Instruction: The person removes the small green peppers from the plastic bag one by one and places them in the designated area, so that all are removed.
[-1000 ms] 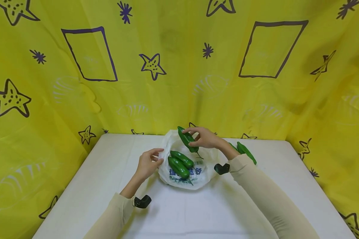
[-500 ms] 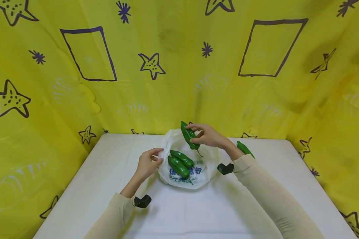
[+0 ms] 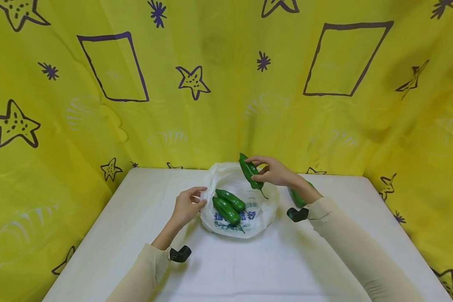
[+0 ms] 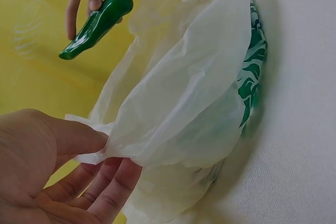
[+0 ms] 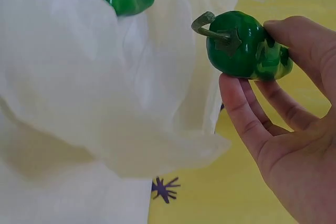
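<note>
Against yellow star-printed fabric (image 3: 226, 119), the left hand (image 3: 186, 205) pinches a white plastic bag (image 4: 176, 90), presumably to spread it, while the right hand (image 3: 277, 171) holds a long green pepper (image 3: 250, 171).

The head camera looks forward and down from the person's side of the plastic bag (image 3: 265, 214), far enough back to take in the table (image 3: 230, 268) around it and the yellow curtain (image 3: 226, 117) behind it. The left wrist camera (image 3: 180, 253) looks across the bag from close on its left; the right wrist camera (image 3: 297, 214), from close on its right. The curtain shows left of the bag in the left wrist view, right of it in the right. Both share the green pepper (image 3: 250, 171) near the bag's rim.
</note>
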Demonstrator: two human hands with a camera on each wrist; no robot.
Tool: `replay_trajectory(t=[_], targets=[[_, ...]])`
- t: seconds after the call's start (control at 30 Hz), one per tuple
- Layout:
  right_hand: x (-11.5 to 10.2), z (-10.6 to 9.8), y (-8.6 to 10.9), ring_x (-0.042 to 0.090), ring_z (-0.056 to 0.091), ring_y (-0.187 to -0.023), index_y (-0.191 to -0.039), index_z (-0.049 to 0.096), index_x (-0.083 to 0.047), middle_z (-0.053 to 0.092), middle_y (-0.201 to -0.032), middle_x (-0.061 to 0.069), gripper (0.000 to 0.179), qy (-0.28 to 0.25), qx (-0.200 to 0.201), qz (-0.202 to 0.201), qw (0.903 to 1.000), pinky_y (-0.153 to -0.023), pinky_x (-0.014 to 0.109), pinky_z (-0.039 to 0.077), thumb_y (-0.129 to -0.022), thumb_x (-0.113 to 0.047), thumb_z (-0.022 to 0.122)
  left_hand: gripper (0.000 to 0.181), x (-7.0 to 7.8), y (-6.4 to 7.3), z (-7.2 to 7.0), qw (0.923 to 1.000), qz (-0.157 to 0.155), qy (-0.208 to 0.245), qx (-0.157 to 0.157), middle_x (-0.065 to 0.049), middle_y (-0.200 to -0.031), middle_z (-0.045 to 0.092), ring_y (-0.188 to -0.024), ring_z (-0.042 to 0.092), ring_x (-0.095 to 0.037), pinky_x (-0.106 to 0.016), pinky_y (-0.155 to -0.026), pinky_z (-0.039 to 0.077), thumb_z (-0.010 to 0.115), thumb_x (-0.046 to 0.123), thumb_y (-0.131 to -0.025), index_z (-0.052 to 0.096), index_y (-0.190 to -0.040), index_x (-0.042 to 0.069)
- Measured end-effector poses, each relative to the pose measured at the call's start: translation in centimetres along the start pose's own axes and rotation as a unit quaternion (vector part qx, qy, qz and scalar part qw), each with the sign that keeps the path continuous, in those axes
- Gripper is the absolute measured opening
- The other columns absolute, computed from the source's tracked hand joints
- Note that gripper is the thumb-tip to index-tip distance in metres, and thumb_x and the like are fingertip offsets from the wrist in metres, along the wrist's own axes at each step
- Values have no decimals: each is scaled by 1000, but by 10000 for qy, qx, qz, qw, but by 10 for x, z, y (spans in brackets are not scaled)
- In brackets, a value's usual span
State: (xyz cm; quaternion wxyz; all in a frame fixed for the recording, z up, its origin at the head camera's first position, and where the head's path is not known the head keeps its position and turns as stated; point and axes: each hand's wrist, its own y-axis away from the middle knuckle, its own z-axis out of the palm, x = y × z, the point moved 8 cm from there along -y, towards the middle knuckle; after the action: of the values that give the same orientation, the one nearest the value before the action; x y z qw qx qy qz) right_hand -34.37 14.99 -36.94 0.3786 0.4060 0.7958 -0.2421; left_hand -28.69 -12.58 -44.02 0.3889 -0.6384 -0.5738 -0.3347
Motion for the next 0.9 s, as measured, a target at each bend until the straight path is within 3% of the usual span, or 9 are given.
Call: replay_trajectory(t=[0.2,0.9], targets=[[7,-16,15,43,66,-109,-146,55,-9,52,-141,28,55,202,145,37,9997,-85,48,59,-94,-11,74,40,1,0,0,10000,25,32,-9,-13,-106,68,-87,66,-22,-26,-63,56,75,-2,-89,71,-127,6],[46,-67,75,45,63,-113,-150,50,-9,48,-143,31,57,564,313,728,9953,-88,51,58,-97,-16,72,40,2,1,-2,10000,-50,-14,-28,-13,-109,67,-87,64,-22,-28,-65,58,75,0,-90,71,-129,8]])
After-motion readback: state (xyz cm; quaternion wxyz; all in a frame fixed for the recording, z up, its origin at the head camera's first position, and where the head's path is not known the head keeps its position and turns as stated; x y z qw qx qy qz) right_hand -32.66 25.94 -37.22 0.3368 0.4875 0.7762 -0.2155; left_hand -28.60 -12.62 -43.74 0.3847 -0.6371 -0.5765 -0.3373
